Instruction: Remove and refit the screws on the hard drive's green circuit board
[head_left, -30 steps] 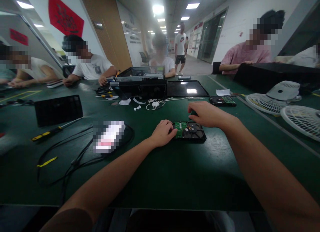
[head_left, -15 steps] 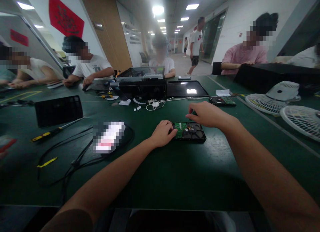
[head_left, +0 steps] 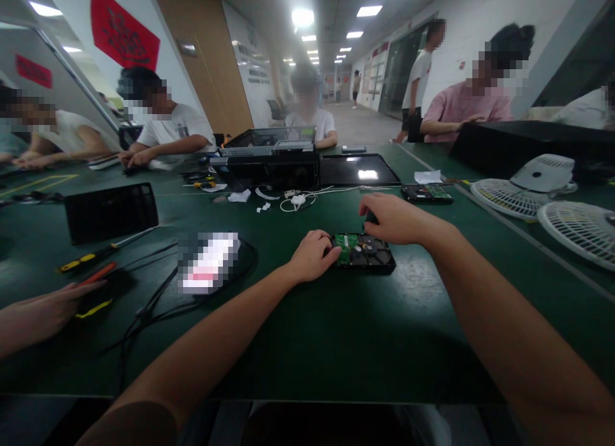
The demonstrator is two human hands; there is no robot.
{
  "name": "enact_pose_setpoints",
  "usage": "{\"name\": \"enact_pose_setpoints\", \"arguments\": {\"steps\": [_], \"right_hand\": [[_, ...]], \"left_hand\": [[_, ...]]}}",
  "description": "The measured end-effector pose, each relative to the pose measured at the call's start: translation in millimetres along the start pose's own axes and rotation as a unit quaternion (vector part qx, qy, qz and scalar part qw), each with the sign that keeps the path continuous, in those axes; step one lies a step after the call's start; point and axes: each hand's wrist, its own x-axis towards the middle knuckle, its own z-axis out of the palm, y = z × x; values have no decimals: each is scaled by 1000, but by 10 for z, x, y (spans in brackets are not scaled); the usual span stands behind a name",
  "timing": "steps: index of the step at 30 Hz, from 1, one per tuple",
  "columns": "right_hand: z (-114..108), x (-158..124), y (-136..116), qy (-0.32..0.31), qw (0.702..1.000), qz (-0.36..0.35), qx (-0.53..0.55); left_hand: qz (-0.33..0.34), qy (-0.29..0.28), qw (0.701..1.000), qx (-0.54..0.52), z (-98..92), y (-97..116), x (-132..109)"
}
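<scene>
A hard drive (head_left: 369,260) lies flat on the green table, its green circuit board facing up. My left hand (head_left: 314,257) is closed around the drive's left end, thumb on the near side and fingers on the far side. Over the far right part of the drive hangs my right hand (head_left: 391,216), wrist bent and fingers curled together. Something small and dark shows between those fingertips, but I cannot make out what it is.
At left, another person's hand (head_left: 48,314) holds a red-handled tool (head_left: 96,274) near cables, a screwdriver (head_left: 86,260) and a phone (head_left: 211,263). Beyond are a black monitor (head_left: 113,213), an opened computer case (head_left: 269,167) and a second hard drive (head_left: 427,193). White fan grilles (head_left: 581,231) lie right.
My left hand and the hard drive stay put; my right hand has shifted only slightly. Another person's hand with a red-handled tool has come in from the left.
</scene>
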Motion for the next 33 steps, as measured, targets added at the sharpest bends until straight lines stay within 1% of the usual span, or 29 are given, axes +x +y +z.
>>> {"name": "enact_pose_setpoints", "arguments": {"steps": [3, 7, 9, 14, 16, 18, 21, 23, 27, 29, 31, 33], "right_hand": [[-5, 0, -9, -4, 1000, -1, 2], [14, 6, 12, -5, 998, 55, -16], [24, 7, 30, -7, 998, 65, -20], [8, -10, 29, -12, 1000, 3, -7], [-3, -17, 16, -14, 1000, 1, -7], [-6, -18, 8, -10, 1000, 20, -13], [6, -11, 15, -10, 997, 68, -23], [16, -6, 28, -8, 996, 80, -24], [16, -4, 41, -5, 1000, 16, -6], [14, -1, 40, -8, 1000, -5, -2], [17, 4, 41, -6, 1000, -1, -12], [24, 9, 47, 0, 999, 22, -30]], "left_hand": [[5, 4, 1000, 4, 3, -1, -4], [4, 5, 1000, 3, 15, -9, -5], [8, 7, 1000, 4, 17, -12, -4], [7, 8, 1000, 2, 14, -5, -5], [5, 10, 1000, 4, 12, 1, -6], [3, 8, 1000, 5, 9, 6, -8], [2, 2, 1000, 5, 3, 10, -9], [2, 2, 1000, 5, -1, 11, -9], [4, 4, 1000, 7, -5, 14, -10], [7, 6, 1000, 9, -4, 13, -9], [7, 7, 1000, 10, 1, 11, -6], [6, 7, 1000, 10, 5, 7, -4]]}}
